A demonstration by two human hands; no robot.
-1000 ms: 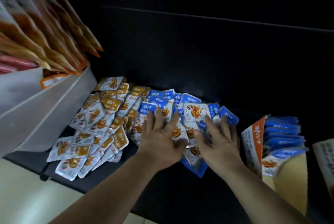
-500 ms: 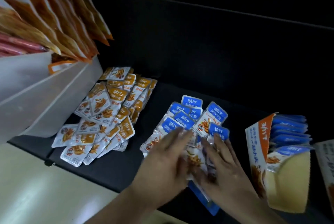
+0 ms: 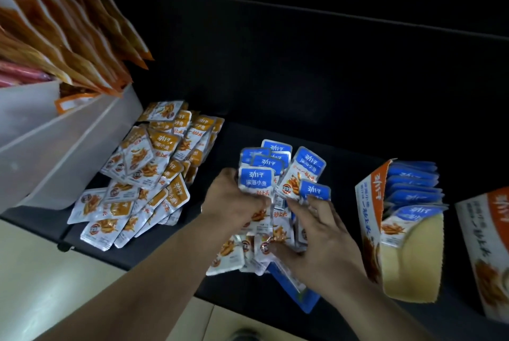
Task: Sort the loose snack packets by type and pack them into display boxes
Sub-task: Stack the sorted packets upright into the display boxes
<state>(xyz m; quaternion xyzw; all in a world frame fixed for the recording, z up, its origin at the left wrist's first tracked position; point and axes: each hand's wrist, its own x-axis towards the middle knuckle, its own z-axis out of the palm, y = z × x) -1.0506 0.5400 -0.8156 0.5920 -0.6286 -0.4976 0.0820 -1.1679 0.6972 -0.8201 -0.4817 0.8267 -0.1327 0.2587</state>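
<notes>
Since a second ago: the blue packets (image 3: 275, 175) are no longer fanned flat against the orange packets (image 3: 148, 175). They're raked clear and bunched between both hands, which have gone from flat to curled.

Left hand (image 3: 234, 203): fingers (image 3: 230, 175) curled round the bunch's edge away from the box, gripping it. Right hand (image 3: 322, 236): fingers (image 3: 316, 203) spread and bent over the box-side edge, thumb pressed on the lower packets, so it's clasping too. The bunch is messy: tops splayed, a few packets sagging out at the bottom toward the desk (image 3: 237, 134).

The bunch sits just left of the display box (image 3: 369, 203), near it but not touching. The box is open, tilted, part-filled with upright blue packets, and has room at the front. The orange packets lie well left of the box, beyond the bunch, with a clear gap between. A second box (image 3: 484, 244) stands just right of the display box.

Step in hand, my read: square the bunch before loading.
- Tap the lower edges on the desk.
- Get all blue headers the same way up.
- Squeeze from both sides.
- Pull the saggers in, or drop them and take a smaller stack.
- Feed into the box's front gap, matching the packets inside.

Risk: the foil looks slick, so the stack likely shears if held by one edge only.
</notes>
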